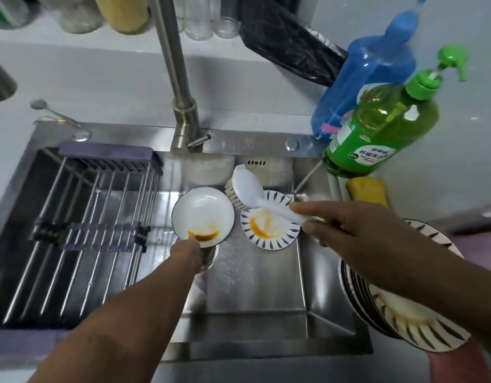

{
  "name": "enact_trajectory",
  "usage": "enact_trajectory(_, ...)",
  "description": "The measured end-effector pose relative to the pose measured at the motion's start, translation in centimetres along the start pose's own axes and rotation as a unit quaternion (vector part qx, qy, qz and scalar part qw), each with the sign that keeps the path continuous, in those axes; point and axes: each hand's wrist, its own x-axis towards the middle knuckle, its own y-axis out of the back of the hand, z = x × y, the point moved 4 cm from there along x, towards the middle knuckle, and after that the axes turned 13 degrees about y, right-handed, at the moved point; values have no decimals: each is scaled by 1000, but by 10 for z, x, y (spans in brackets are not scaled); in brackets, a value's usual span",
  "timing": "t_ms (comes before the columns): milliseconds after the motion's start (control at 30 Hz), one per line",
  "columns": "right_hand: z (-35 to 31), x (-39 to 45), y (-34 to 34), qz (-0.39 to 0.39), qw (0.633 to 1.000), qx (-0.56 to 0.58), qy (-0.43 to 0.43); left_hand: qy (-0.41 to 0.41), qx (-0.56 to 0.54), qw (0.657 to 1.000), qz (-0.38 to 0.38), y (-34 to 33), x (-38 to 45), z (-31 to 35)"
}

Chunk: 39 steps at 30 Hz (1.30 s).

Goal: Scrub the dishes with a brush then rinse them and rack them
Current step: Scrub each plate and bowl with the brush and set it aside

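Steel sink set in a pale counter, rack over its left half, faucet at the far edge. Left hand pinched the near rim of a stained white dish. Right hand gripped the brush, head above the patterned plate. Plate stack near right.

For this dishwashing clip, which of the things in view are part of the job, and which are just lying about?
Part of the job:
right hand gripping the brush
left hand holding the white bowl
stained patterned plate
plate stack
rack
faucet
sink
green soap bottle

Lying about:
blue bottle
yellow sponge
spoon
black bag
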Motion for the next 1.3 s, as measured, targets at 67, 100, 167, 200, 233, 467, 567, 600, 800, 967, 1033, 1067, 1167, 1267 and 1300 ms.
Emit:
enact_trajectory(67,2,1,-4,-1,1000,0,3,5,12,1000,1,-2,4,1)
enact_trajectory(100,4,1,-5,-3,1000,-1,5,14,33,999,11,-1,10,3)
enact_trajectory(167,7,1,-10,-11,1000,0,3,19,77,996,38,2,41,10)
enact_trajectory(200,9,0,-13,-15,1000,4,1,25,96,995,30,3,48,11)
enact_trajectory(233,11,0,-15,-18,1000,7,-1,24,101,994,25,3,50,12)
enact_trajectory(467,16,2,-22,-29,998,-61,11,-1,102,988,-114,3,-38,-2)
enact_trajectory(567,14,3,-24,-52,990,-133,16,-14,150,973,-172,17,-78,-12)
enact_trajectory(600,10,1,-25,-61,984,-164,20,-17,171,966,-196,23,-92,-14)
enact_trajectory(800,-21,-19,-31,-103,936,-330,66,-30,251,912,-323,47,-174,-13)
enact_trajectory(967,-48,-34,-36,-152,921,-349,80,-44,255,875,-408,66,-223,-13)
enact_trajectory(1033,-63,-36,-40,-152,924,-341,88,-46,259,857,-443,75,-238,-17)
enact_trajectory(1067,-70,-34,-43,-145,924,-340,94,-46,262,848,-459,78,-243,-20)
enact_trajectory(1167,-86,-28,-49,-100,923,-358,100,-54,286,832,-472,89,-254,-31)
enact_trajectory(1267,-88,-24,-39,-50,925,-371,69,-70,306,830,-462,100,-258,-37)
enact_trajectory(1300,-87,-24,-38,-42,931,-358,64,-76,306,829,-462,101,-259,-38)
